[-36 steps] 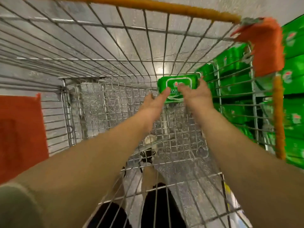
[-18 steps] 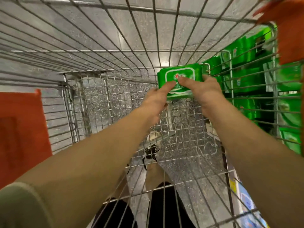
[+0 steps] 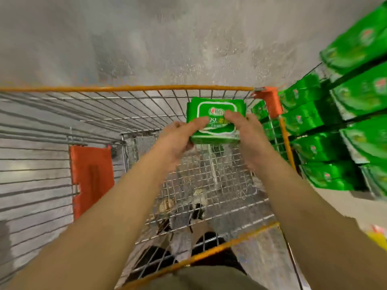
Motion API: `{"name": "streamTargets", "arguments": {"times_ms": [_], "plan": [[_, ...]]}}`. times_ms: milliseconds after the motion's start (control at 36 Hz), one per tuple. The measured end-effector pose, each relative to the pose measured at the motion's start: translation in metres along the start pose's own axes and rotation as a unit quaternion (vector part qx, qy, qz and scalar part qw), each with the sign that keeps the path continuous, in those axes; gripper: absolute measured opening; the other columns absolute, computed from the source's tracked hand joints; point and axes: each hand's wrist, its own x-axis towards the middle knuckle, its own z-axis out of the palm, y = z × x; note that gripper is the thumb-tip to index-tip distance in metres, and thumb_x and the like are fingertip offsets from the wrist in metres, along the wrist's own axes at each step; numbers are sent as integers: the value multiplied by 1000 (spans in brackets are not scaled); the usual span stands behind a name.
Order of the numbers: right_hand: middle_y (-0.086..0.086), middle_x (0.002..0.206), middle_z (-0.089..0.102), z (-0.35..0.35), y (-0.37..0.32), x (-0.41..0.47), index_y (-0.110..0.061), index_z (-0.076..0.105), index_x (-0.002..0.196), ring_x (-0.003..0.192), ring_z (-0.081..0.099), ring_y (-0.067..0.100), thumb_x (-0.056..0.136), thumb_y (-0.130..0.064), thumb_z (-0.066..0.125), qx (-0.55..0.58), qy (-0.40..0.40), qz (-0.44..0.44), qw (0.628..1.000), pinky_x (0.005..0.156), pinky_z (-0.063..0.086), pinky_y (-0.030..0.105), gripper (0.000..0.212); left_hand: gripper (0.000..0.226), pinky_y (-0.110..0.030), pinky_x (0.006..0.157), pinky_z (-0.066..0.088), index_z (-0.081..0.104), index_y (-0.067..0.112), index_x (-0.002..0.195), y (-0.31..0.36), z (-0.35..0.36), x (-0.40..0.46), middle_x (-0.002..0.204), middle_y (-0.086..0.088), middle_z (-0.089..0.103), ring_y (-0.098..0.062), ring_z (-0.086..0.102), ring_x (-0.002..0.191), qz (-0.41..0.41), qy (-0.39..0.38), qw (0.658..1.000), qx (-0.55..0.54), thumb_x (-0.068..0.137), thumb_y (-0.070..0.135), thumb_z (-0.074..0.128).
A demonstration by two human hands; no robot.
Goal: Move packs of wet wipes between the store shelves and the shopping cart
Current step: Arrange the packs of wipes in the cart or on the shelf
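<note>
A green pack of wet wipes [image 3: 217,109] with a white-framed label is held up inside the wire shopping cart [image 3: 125,88], near its far right corner. My left hand [image 3: 180,139] grips the pack's left side, thumb across the front. My right hand [image 3: 249,132] grips its right side, thumb on the label. Both arms reach forward over the cart's near rim. The cart's mesh floor below the pack holds no other packs that I can see.
Shelves at the right carry several rows of the same green wet-wipe packs [image 3: 314,120], close to the cart's right side. An orange plastic panel [image 3: 91,176] hangs on the cart's left wall. Grey speckled floor lies beyond the cart.
The pack has risen with both hands from low in the cart to the level of its far rim. My view has lifted and pulled back, showing the whole cart and more shelving.
</note>
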Motion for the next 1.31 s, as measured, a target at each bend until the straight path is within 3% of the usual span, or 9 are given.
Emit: {"name": "streamTargets", "arguments": {"times_ms": [194,389,528,667,750,861,1056,1222,1306], "plan": [[3,112,75,-4,-46,-80,-17,59,123,104,72,24,76,-42,81,39,4,-89,995,102,50,50,58,105,-28,69,52,62,7,122,49,-8,-84,105,-4,77,-14,70,85,72,-69,994,35,36,62,86],[-14,87,77,-34,-50,-159,-26,63,95,82,72,1,88,-32,77,74,67,-144,984,82,46,25,16,62,-44,103,53,75,17,101,69,12,-147,100,0,79,-24,69,105,117,-122,979,115,53,55,85],[0,95,79,-74,-46,-218,-13,69,112,87,76,17,86,-25,77,107,135,-173,970,91,57,40,30,38,-41,102,51,74,20,105,70,51,-187,100,5,79,-18,70,105,138,-188,954,189,77,45,80],[-18,71,75,-128,-35,-283,-19,64,94,66,70,-5,91,-16,71,140,210,-211,944,69,56,16,9,43,-37,89,55,72,17,107,59,111,-232,99,1,78,-19,70,98,165,-258,922,235,76,45,81],[3,103,79,-160,-24,-319,-10,70,116,96,75,20,81,-27,82,163,233,-232,930,91,55,40,40,46,-39,92,54,70,16,107,46,149,-264,98,1,76,-19,68,98,174,-299,904,252,75,47,81],[5,107,78,-206,-1,-371,-14,68,116,105,73,28,80,-40,80,193,299,-244,902,98,54,47,45,89,-39,92,56,72,17,115,22,205,-310,107,1,77,-19,69,103,199,-349,872,280,41,66,83],[4,108,77,-290,69,-478,-9,66,119,101,74,20,87,-43,75,198,441,-261,836,94,57,44,47,23,-33,80,51,75,15,88,-57,300,-408,75,8,76,-7,68,72,217,-437,812,319,79,35,78],[-2,110,77,-346,138,-569,-17,66,118,106,71,15,78,-57,77,209,508,-265,793,104,51,48,57,55,-42,87,54,80,19,78,-137,363,-478,88,-4,79,-26,71,84,196,-508,761,354,42,60,80],[-2,113,76,-366,166,-605,-18,65,120,108,71,16,63,-70,77,216,545,-255,769,104,50,49,78,39,-31,86,54,77,18,92,-176,382,-514,93,3,80,-10,72,85,190,-554,717,378,71,51,82]]}}
